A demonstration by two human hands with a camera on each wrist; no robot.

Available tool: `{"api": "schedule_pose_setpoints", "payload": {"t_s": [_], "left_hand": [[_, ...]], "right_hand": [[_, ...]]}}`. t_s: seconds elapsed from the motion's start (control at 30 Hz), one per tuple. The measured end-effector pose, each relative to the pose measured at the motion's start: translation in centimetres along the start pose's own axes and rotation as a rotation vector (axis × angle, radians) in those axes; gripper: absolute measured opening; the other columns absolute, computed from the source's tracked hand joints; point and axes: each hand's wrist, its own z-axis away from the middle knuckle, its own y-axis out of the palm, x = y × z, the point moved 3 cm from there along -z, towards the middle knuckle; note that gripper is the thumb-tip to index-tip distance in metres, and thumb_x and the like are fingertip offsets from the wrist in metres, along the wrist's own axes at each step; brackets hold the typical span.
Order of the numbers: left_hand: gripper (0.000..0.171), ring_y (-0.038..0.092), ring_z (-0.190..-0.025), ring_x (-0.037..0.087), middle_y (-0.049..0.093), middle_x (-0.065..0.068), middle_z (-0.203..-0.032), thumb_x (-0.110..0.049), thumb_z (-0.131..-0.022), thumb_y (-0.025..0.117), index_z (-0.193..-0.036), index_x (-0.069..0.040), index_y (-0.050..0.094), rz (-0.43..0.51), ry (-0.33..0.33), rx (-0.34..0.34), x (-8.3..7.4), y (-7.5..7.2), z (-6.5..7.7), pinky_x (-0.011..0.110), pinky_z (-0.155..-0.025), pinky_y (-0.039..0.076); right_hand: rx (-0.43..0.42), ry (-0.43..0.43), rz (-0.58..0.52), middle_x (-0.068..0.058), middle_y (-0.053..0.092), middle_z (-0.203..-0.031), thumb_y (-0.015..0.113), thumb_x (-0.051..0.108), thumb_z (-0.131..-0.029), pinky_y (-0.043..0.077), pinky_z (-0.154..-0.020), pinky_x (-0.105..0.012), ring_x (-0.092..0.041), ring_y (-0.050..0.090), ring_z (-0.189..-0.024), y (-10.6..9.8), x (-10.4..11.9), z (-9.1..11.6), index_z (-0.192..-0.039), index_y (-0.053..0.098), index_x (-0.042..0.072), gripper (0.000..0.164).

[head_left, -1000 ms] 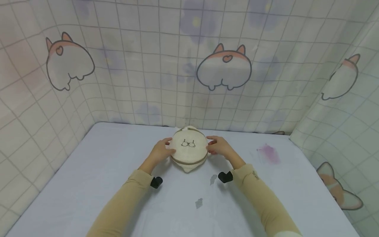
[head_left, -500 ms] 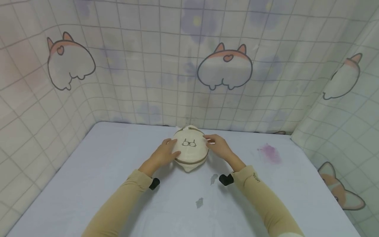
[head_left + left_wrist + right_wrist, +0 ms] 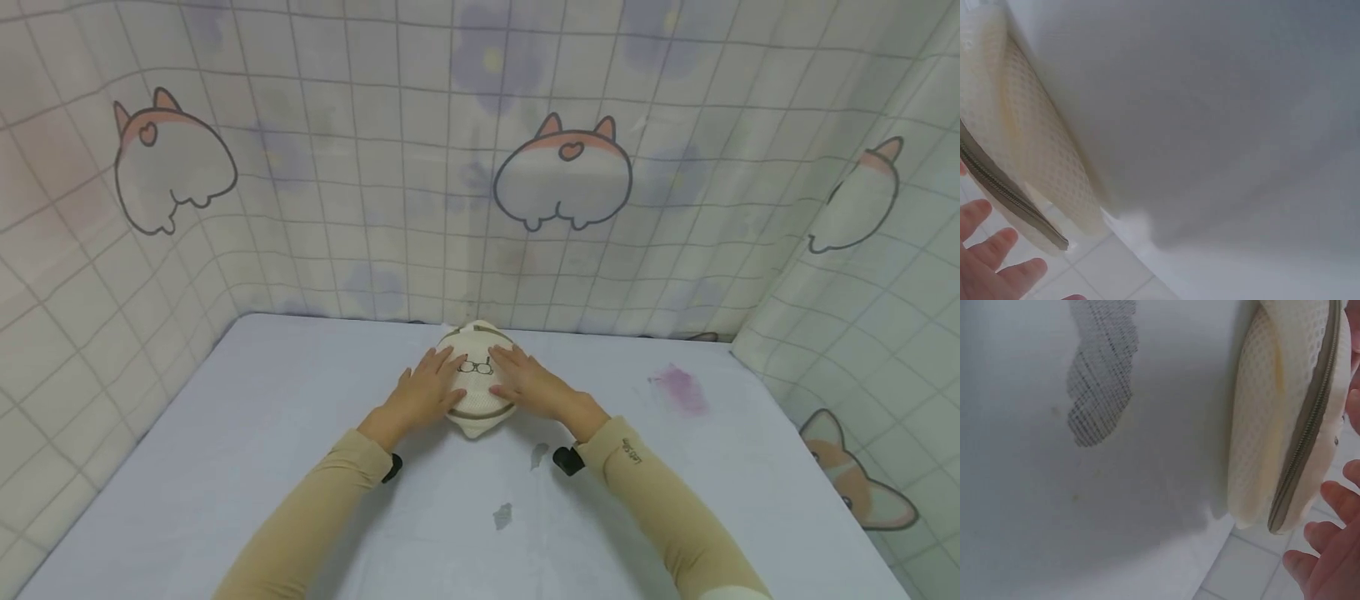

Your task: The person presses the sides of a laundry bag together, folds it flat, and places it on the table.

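A round cream mesh laundry bag (image 3: 477,385) with a glasses drawing on top lies near the table's far edge. My left hand (image 3: 426,388) rests on its left side, fingers straight and spread. From the other side my right hand (image 3: 534,387) lies over the top in the same way, partly covering the drawing. In the left wrist view, the left fingertips (image 3: 1001,240) are beside the brown zipper (image 3: 1007,190) and mesh wall. The right wrist view has the right hand (image 3: 1334,540) along the bag's rim, by the zipper (image 3: 1307,434).
The bag stands on a white-covered table (image 3: 285,400). Grey patches (image 3: 503,516) mark the cloth in front, and a pink stain (image 3: 681,388) lies to the right. A tiled-pattern curtain (image 3: 375,208) with dog drawings rises behind and at both sides.
Both hands have moved from the bag's sides inward onto its top, their fingers now flatter and closer together. The bag stays in about the same place.
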Motion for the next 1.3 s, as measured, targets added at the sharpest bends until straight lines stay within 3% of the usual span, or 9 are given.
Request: {"api": "schedule_pose_setpoints", "payload": {"t_s": [0.27,0.5,1.0,1.3], "left_hand": [[0.065,0.011,-0.155,0.04,0.016,0.014,-0.17,-0.043,-0.11,0.043,-0.164,-0.012,0.024,-0.068,0.02,0.017,0.9,0.6,-0.7,0.072,-0.113,0.023],[0.086,0.006,-0.155,0.041,0.008,0.014,-0.171,-0.056,-0.101,0.055,-0.164,-0.009,0.02,-0.016,0.026,0.058,1.1,0.6,-1.2,0.074,-0.113,0.019],[0.097,0.003,-0.154,0.043,0.003,0.013,-0.171,-0.066,-0.099,0.051,-0.165,-0.008,0.01,-0.07,-0.029,0.175,1.5,1.8,-2.1,0.074,-0.114,0.016],[0.101,0.0,-0.154,0.043,-0.001,0.014,-0.171,-0.068,-0.099,0.049,-0.165,-0.007,0.006,-0.08,-0.055,0.207,1.3,2.5,-2.1,0.074,-0.113,0.019]], "right_hand": [[0.028,-0.013,0.106,-0.02,0.011,-0.169,0.046,0.042,-0.11,0.013,-0.121,-0.062,-0.047,0.005,-0.153,0.3,0.3,-1.0,-0.162,0.018,-0.002,0.074],[0.132,0.031,0.141,-0.014,-0.002,-0.171,0.048,0.052,-0.106,0.012,-0.121,-0.061,-0.043,-0.002,-0.154,1.0,0.0,-2.1,-0.164,0.008,0.002,0.087],[0.252,0.088,0.149,-0.008,-0.014,-0.17,0.045,0.062,-0.103,0.008,-0.122,-0.06,-0.036,-0.012,-0.155,1.9,-0.7,-2.3,-0.165,-0.004,0.009,0.095],[0.296,0.143,0.145,-0.004,-0.019,-0.17,0.045,0.059,-0.104,0.008,-0.121,-0.061,-0.033,-0.016,-0.154,2.3,-0.4,-2.2,-0.165,-0.009,0.012,0.093]]}}
